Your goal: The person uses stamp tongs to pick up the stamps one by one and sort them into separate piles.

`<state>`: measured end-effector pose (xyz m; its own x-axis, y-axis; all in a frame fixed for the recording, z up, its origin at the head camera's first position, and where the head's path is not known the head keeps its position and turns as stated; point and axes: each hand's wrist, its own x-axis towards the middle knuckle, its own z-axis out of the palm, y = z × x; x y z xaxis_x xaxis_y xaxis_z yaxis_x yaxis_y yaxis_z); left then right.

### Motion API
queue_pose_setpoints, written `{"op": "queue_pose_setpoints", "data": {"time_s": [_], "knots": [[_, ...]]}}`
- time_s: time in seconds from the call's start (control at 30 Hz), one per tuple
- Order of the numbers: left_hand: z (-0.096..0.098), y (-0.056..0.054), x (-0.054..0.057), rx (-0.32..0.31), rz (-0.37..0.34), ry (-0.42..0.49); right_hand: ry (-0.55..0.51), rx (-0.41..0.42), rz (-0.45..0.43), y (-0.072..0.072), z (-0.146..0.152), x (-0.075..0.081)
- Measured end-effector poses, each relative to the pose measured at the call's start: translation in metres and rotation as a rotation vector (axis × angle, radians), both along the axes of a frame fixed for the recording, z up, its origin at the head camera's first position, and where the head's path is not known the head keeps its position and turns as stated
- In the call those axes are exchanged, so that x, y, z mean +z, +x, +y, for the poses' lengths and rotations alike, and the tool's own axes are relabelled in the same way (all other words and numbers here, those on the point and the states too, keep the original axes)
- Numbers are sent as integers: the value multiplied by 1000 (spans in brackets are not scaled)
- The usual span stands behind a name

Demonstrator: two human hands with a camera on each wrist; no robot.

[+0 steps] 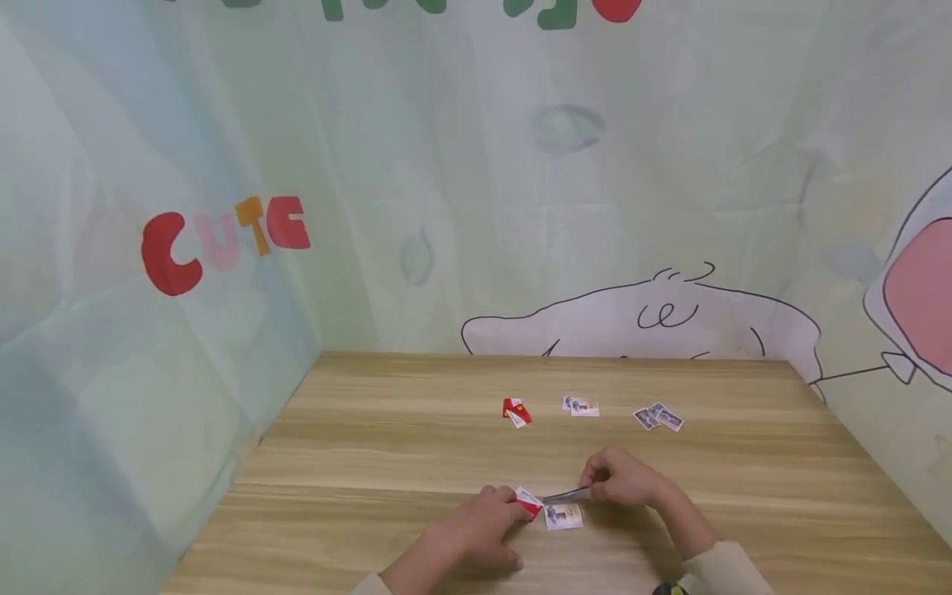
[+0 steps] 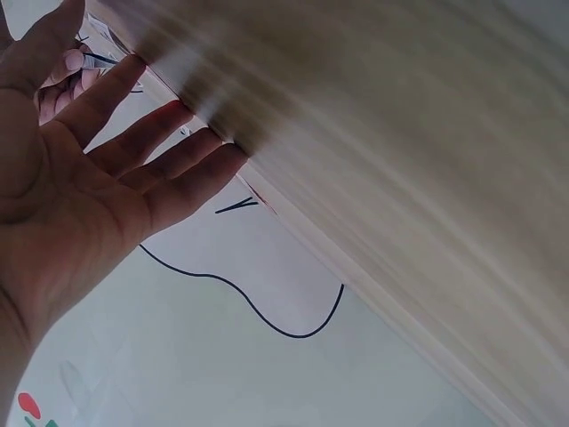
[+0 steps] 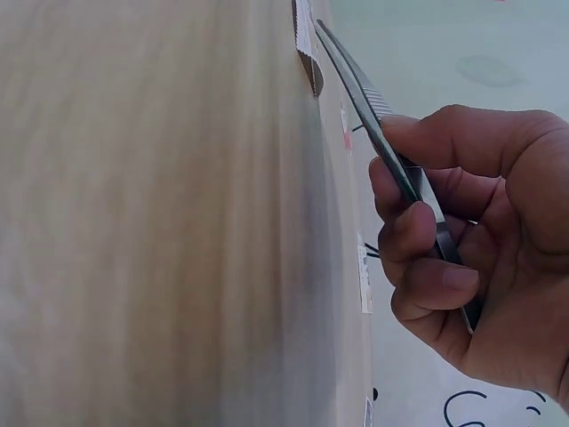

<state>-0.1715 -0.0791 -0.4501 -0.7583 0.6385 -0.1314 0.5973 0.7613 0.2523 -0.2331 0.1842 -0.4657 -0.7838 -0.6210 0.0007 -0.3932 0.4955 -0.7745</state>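
My left hand (image 1: pixel 483 529) rests on the table with fingertips on a red-and-white stamp (image 1: pixel 530 506); in the left wrist view its fingers (image 2: pixel 116 142) are extended. To the right, my right hand (image 1: pixel 623 478) holds metal tweezers (image 1: pixel 567 496) between thumb and fingers. Their tips point left, close to the red stamp and just above a pale stamp (image 1: pixel 563 516) with a small picture. The right wrist view shows the tweezers (image 3: pixel 364 102) beside a stamp (image 3: pixel 307 49) with a serrated, slightly lifted edge. Whether the tips pinch anything, I cannot tell.
Farther back on the wooden table (image 1: pixel 387 463) lie three small groups: red stamps (image 1: pixel 516 411) at left, pale stamps (image 1: pixel 583 406) in the middle, dark stamps (image 1: pixel 659 416) at right. A printed cloth backdrop (image 1: pixel 476 182) stands behind the table.
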Motion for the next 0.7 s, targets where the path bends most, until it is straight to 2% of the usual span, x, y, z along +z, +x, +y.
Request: {"op": "queue_pose_setpoints", "data": {"time_s": [0.37,0.7], "knots": [[0,-2,-1,17,-32,0,10,-3,30,-3,3,1],[-1,-2,0,-3,-52,10,24,29,45,-4,-2,2]]}}
